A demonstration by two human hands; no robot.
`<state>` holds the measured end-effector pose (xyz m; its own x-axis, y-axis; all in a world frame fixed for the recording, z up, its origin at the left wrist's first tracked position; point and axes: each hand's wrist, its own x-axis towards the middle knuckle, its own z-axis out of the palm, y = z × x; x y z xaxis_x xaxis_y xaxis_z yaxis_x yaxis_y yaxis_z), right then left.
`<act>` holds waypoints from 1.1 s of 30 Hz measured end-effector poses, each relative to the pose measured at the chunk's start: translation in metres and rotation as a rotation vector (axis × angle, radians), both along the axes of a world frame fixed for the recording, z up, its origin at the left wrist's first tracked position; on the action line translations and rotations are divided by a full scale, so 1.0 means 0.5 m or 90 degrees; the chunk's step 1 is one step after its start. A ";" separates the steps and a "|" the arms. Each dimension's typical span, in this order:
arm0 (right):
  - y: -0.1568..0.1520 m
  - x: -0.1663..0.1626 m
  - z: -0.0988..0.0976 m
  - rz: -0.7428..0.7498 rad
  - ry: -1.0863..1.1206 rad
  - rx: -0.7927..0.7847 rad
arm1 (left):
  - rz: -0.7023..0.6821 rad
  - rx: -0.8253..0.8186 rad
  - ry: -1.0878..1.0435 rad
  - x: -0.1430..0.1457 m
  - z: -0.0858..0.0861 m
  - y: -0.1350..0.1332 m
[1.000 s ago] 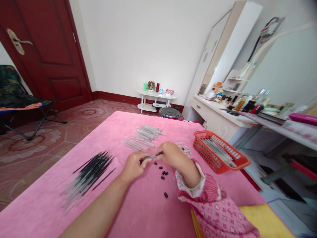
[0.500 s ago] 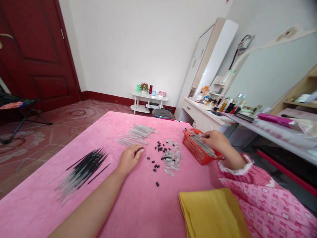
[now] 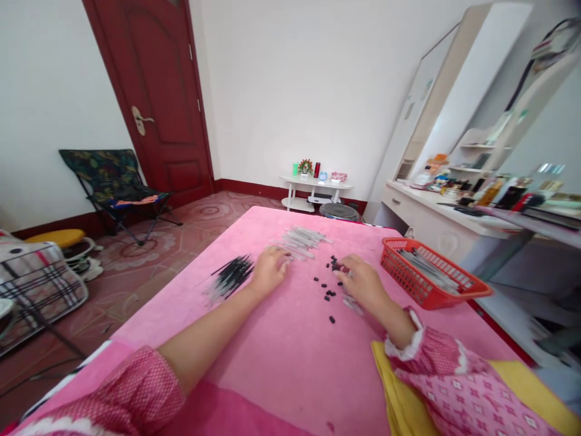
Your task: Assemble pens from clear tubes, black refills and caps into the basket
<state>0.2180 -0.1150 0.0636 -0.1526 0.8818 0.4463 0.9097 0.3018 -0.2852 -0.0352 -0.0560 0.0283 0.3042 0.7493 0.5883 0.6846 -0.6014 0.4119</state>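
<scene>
My left hand point(image 3: 269, 270) lies on the pink table point(image 3: 281, 357) with its fingers curled over the near end of a pile of clear tubes point(image 3: 301, 238). Just left of it is a heap of thin black refills point(image 3: 230, 276). My right hand point(image 3: 362, 284) rests palm down among scattered small black caps point(image 3: 327, 293), its fingertips pinched together at the caps' far edge. What they hold is too small to see. A few clear caps point(image 3: 352, 303) peek out beside that hand.
A red plastic basket point(image 3: 472, 287) with finished pens stands at the right of the table. A yellow cloth point(image 3: 399, 393) lies at the near right edge. Beyond are a dressing table point(image 3: 436, 212), a folding chair point(image 3: 113, 181), a red door and a small white stand.
My right hand has come back from the red basket to the caps. My left hand has moved forward to the clear tubes. My head has turned left, showing the chair and door.
</scene>
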 end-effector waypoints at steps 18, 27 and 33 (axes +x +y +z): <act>-0.017 0.018 -0.073 0.108 0.156 0.028 | 0.282 -0.214 0.276 -0.092 -0.021 -0.088; -0.022 0.030 -0.082 0.134 0.182 0.045 | 0.221 -0.247 0.246 0.109 0.005 -0.099; -0.016 0.040 -0.083 0.131 0.176 0.046 | 0.243 -0.246 0.209 0.189 0.004 -0.113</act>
<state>0.2382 -0.1232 0.0220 -0.1885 0.8101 0.5552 0.7190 0.4989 -0.4839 0.0595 -0.1124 0.0303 0.0930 0.9801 0.1751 0.9491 -0.1405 0.2820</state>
